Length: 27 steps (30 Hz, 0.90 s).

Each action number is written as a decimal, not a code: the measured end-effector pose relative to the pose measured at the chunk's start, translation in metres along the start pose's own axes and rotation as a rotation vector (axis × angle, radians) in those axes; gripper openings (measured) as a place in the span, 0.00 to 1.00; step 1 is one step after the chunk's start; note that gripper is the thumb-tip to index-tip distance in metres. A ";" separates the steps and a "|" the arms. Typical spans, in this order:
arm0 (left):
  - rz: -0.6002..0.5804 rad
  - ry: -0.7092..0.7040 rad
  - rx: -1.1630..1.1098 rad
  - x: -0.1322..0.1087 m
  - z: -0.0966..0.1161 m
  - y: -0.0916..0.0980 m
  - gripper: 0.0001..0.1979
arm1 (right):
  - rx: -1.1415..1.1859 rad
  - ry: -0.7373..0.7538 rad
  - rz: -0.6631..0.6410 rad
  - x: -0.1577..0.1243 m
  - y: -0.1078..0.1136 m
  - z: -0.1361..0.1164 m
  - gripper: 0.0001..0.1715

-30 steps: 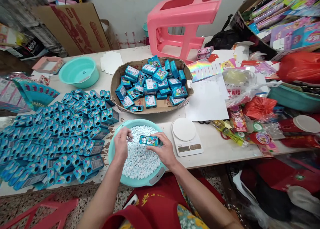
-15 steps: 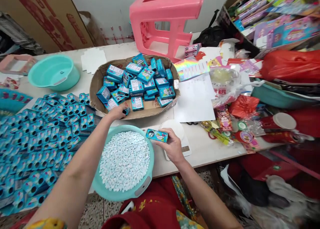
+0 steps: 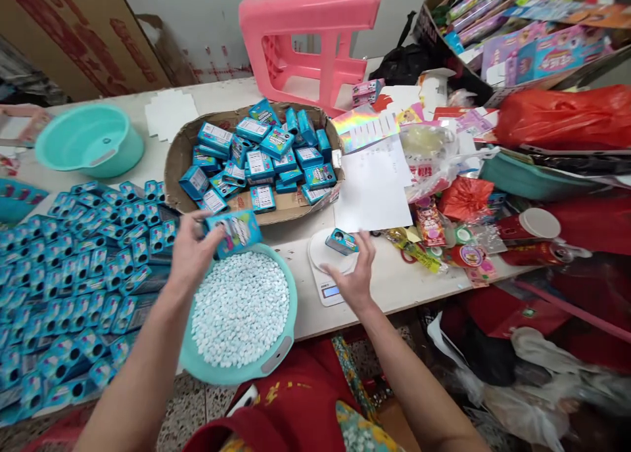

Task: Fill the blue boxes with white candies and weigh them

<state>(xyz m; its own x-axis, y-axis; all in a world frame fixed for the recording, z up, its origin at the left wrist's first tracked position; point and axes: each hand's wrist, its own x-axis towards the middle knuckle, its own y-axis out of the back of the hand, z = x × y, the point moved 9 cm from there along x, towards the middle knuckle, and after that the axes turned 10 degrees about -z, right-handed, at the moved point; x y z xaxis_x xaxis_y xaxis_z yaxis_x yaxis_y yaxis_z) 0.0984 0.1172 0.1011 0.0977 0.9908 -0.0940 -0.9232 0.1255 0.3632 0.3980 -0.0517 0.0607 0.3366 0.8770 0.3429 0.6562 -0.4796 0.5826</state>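
My left hand [image 3: 191,251] grips a small blue box [image 3: 237,230] just above the far rim of a teal basin [image 3: 283,337] full of small white candies [image 3: 239,307]. My right hand [image 3: 353,274] hovers with fingers spread over a white kitchen scale [image 3: 326,278]. A small blue box [image 3: 342,241] lies on the scale's round plate, just beyond my fingertips. A cardboard tray [image 3: 177,156] heaped with more blue boxes sits behind the basin.
Several rows of open blue boxes [image 3: 73,268] cover the table's left side. An empty teal basin [image 3: 89,140] stands at the back left, a pink plastic stool [image 3: 310,35] at the back. Paper sheets [image 3: 372,189], red bags and packaging clutter the right.
My right hand set its blue box on the scale and opened. My left hand left the candies, reached to the cardboard tray, and came back holding a blue box.
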 end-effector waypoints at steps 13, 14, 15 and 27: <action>-0.315 -0.116 0.607 -0.068 -0.123 -0.061 0.20 | 0.559 -0.159 -0.623 -0.064 -0.102 -0.108 0.25; -0.358 -0.136 0.693 -0.070 -0.127 -0.071 0.19 | 0.601 -0.214 -0.635 -0.070 -0.104 -0.105 0.24; -0.398 -0.146 0.764 -0.074 -0.130 -0.079 0.17 | 0.639 -0.272 -0.632 -0.076 -0.106 -0.101 0.24; -0.111 0.236 0.034 -0.096 -0.149 -0.010 0.12 | 0.422 -0.313 -0.488 -0.076 -0.102 -0.088 0.22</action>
<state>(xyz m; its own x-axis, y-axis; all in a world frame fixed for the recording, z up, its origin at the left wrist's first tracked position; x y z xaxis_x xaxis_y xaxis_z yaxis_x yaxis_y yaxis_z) 0.0425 0.0136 -0.0315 0.1042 0.9318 -0.3476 -0.8981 0.2383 0.3695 0.2461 -0.0719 0.0399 0.0752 0.9860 -0.1487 0.9652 -0.0345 0.2594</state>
